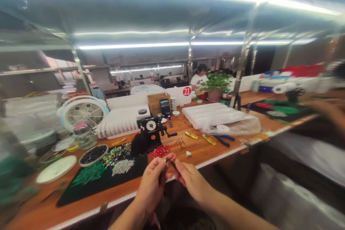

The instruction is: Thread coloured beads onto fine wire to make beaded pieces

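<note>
My left hand point(152, 181) and my right hand point(192, 179) meet just past the front edge of the wooden table point(172, 142). Both have their fingers closed around small dark, thin pieces whose exact shape is too small to tell. Just beyond my fingers lie red beads point(159, 151) on a black mat point(107, 187). The mat also bears silver pieces point(123, 166), multicoloured beads point(114, 155) and green pieces point(90, 172). A black hand-cranked device with a dial point(151, 125) stands behind them.
White spools point(118, 124), a fan point(83, 113) and a dish of black pieces point(93, 155) stand left. To the right lie yellow-handled tools point(191, 135), pliers point(225, 140) and bagged white rolls point(215, 115). A person's arm point(331, 109) reaches in far right; another person sits behind a plant point(215, 82).
</note>
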The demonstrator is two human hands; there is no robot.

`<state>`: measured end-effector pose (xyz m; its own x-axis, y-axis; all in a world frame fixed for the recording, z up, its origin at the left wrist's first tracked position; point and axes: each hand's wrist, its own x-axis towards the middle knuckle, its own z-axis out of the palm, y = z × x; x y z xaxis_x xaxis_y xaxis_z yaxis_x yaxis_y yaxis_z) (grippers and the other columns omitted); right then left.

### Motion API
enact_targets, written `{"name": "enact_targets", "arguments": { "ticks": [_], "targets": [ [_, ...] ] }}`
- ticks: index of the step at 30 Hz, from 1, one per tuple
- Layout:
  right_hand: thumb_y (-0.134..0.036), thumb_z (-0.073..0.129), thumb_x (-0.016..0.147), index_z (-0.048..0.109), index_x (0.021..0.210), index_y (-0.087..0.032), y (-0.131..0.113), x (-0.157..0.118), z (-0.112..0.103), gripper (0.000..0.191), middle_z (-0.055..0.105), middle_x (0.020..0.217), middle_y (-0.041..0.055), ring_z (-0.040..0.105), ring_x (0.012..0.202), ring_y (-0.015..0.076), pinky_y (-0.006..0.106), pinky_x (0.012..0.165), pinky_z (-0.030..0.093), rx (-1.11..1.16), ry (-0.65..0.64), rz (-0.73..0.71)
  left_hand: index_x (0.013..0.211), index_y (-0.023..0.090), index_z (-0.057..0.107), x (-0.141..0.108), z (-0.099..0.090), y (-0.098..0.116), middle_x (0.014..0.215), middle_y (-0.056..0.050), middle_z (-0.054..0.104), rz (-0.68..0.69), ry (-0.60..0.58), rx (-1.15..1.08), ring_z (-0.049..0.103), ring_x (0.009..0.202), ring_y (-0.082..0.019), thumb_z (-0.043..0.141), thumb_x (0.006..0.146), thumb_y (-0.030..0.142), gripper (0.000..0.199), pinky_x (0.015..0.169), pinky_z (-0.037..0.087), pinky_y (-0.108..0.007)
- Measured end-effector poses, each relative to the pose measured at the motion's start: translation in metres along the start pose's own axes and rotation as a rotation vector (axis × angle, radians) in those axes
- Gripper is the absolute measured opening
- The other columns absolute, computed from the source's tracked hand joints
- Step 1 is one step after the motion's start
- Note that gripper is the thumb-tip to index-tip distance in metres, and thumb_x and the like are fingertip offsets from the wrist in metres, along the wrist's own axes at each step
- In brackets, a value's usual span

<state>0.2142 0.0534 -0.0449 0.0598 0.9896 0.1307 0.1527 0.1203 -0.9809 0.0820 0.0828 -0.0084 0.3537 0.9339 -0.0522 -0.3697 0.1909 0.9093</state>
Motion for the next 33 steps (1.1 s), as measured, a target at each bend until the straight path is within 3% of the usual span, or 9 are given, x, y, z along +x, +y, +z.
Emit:
{"name": "enact_targets", "arguments": {
  "ticks": [12,19,24,28,30,33],
  "targets": [
    [-0.068,0.031,0.083,0.044,0.055,-0.020,0.002,0.016,-0.006,0.057,0.040,0.049,-0.0024,0.036,0.048,0.0121,0.026,0.048,0.027,0.066,0.085,0.014,0.058,0.017,0.054,0.021,0.012,-0.006,0.105,-0.006,0.067,-0.013,-0.019,-0.050,0.062,0.086,-0.014,0.069,0.071,0.022,0.021,0.055,0.046,-0.014],
    [-0.072,0.030,0.081,0.042,0.054,-0.020,0.016,0.028,-0.013,0.059,0.041,0.051,-0.0021,0.038,0.050,0.0126,0.026,0.049,0.029,0.050,0.185,-0.003,0.055,0.016,0.050,0.039,0.022,-0.014,0.110,-0.008,0.066,-0.029,-0.014,-0.075,0.060,0.099,-0.017,0.072,0.068,0.020,0.026,0.052,0.045,-0.013],
    [-0.070,0.017,0.085,0.040,0.056,-0.020,0.026,0.034,-0.022,0.062,0.043,0.052,-0.0015,0.041,0.050,0.0127,0.025,0.050,0.033,-0.144,0.213,-0.058,0.054,0.015,0.049,0.051,0.025,-0.021,0.109,-0.010,0.066,-0.021,-0.044,-0.082,0.057,0.109,-0.021,0.074,0.066,0.022,0.029,0.048,0.043,-0.012],
    [-0.054,0.005,0.093,0.043,0.058,-0.019,0.032,0.042,-0.038,0.063,0.049,0.054,0.0004,0.048,0.052,0.0134,0.024,0.054,0.038,-0.421,0.245,-0.064,0.056,0.015,0.050,0.061,0.025,-0.023,0.108,-0.011,0.065,-0.018,-0.049,-0.109,0.059,0.106,-0.021,0.070,0.071,0.018,0.025,0.047,0.044,-0.012],
    [-0.045,0.010,0.097,0.052,0.065,-0.017,0.032,0.046,-0.048,0.059,0.057,0.063,0.0046,0.055,0.062,0.0161,0.027,0.063,0.041,-0.531,0.283,-0.053,0.059,0.014,0.051,0.065,0.026,-0.024,0.116,-0.011,0.061,-0.036,-0.037,-0.093,0.062,0.102,-0.021,0.066,0.074,0.016,0.021,0.048,0.046,-0.013],
    [-0.032,0.029,0.096,0.061,0.084,-0.010,0.031,0.055,-0.062,0.041,0.060,0.091,0.0166,0.056,0.088,0.0249,0.034,0.079,0.039,-0.746,0.367,-0.026,0.065,0.014,0.051,0.069,0.027,-0.024,0.129,-0.008,0.052,-0.080,-0.016,-0.042,0.065,0.095,-0.020,0.063,0.076,0.015,0.017,0.046,0.048,-0.015]
  ]
}}
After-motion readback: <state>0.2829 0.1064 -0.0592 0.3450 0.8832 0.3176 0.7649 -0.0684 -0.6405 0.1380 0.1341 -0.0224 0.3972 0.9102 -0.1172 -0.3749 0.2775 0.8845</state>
